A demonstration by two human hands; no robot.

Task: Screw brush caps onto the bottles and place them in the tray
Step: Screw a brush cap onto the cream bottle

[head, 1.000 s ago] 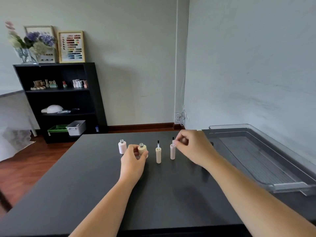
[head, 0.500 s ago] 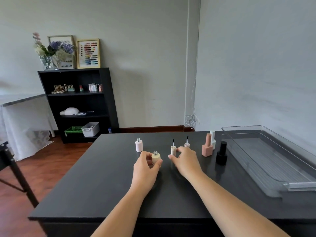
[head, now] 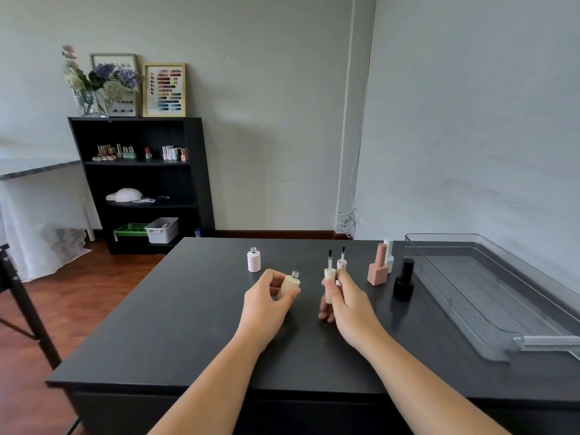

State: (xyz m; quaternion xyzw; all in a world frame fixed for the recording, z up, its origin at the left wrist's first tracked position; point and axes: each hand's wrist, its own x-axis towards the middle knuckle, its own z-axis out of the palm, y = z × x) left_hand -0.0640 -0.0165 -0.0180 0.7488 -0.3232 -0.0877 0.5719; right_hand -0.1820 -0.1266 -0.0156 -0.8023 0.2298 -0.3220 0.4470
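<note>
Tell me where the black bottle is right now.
In the head view, the black bottle stands capped and upright on the dark table, right of centre, between the pink square bottle and the clear tray, beyond the right hand.

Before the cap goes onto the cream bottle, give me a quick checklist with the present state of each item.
1. Cream bottle held in left hand, tilted: ok.
2. Bottle neck open, thread showing: ok.
3. Cream cap gripped by right hand, brush pointing up: not ok, it must be turned over first.
4. Cap lined up over the neck: not ok, they are apart, side by side.
5. Tray free to take the bottle: ok, nothing seen in it.
6. Pink cap behind the right hand standing clear of the fingers: cannot tell.
</note>
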